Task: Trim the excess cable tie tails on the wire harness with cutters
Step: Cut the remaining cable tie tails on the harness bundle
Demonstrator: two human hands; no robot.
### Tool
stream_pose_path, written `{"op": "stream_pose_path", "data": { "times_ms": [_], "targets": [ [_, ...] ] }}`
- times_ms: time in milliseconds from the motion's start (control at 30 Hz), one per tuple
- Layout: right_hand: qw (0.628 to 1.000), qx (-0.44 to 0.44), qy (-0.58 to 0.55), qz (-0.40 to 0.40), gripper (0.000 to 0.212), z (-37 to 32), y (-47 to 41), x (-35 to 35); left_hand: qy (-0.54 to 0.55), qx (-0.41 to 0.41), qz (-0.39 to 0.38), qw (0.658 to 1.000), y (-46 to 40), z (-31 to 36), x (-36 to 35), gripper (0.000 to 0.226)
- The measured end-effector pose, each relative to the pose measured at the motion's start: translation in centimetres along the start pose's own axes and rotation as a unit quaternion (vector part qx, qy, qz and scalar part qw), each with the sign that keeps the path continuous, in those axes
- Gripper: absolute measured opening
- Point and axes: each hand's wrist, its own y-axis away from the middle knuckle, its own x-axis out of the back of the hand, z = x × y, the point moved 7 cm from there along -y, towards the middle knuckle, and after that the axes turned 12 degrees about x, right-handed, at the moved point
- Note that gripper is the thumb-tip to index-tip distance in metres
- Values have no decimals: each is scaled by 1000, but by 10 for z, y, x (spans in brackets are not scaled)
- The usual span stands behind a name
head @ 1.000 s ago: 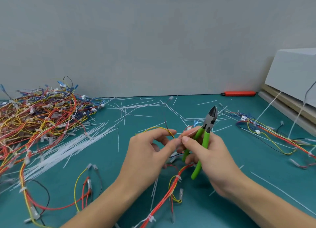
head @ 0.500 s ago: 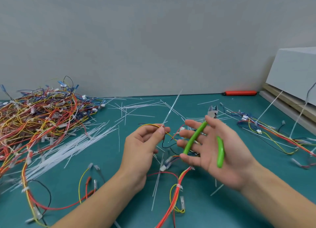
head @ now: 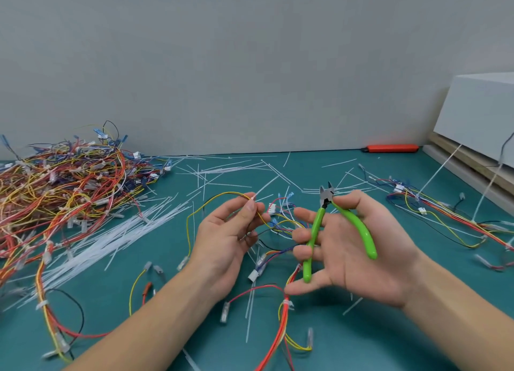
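Observation:
My left hand (head: 225, 240) pinches a yellow wire of the wire harness (head: 281, 326) between thumb and fingertips, with a small white cable tie (head: 252, 197) at the pinch. The harness's red, yellow and blue wires trail down between my hands onto the teal table. Right of it, palm up, my right hand (head: 358, 262) holds the green-handled cutters (head: 314, 234). Fingers curl round the left handle and the other handle lies across the palm. The handles are spread and the steel jaws (head: 326, 194) point up and stand apart, a little right of the tie.
A big pile of harnesses (head: 55, 192) fills the left of the table, with a heap of loose white tie tails (head: 111, 237) beside it. Another harness (head: 445, 220) lies at the right. An orange tool (head: 392, 148) and a white box (head: 478, 120) sit at the back right.
My hands were together with the cutters' handles squeezed shut at the tie; they have drawn apart and the handles have sprung wide. The long tail that stood up half a second ago no longer shows.

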Motion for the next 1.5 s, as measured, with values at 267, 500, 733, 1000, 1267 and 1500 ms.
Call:
{"op": "stream_pose_path", "data": {
  "times_ms": [267, 500, 733, 1000, 1267, 1500],
  "targets": [
    [980, 39, 194, 22, 53, -4, 1, 3, 3, -4, 14, 1000, 0, 1, 2, 31],
    [884, 123, 446, 64, 45, -13, 2, 1, -9, -2, 12, 1000, 1, 5, 5, 20],
    [819, 123, 560, 38, 44, -6, 0, -3, -32, -1, -7, 999, 5, 5, -1, 19],
    [792, 128, 595, 37, 59, -7, 1, 0, -13, 13, -8, 1000, 5, 3, 0, 9],
    [651, 222, 723, 67, 35, -17, 4, 0, -60, 7, -43, 997, 8, 4, -8, 24],
    [583, 259, 769, 40, 55, -16, 4, -3, -87, 21, -95, 991, 9, 0, -13, 26]
  ]
}}
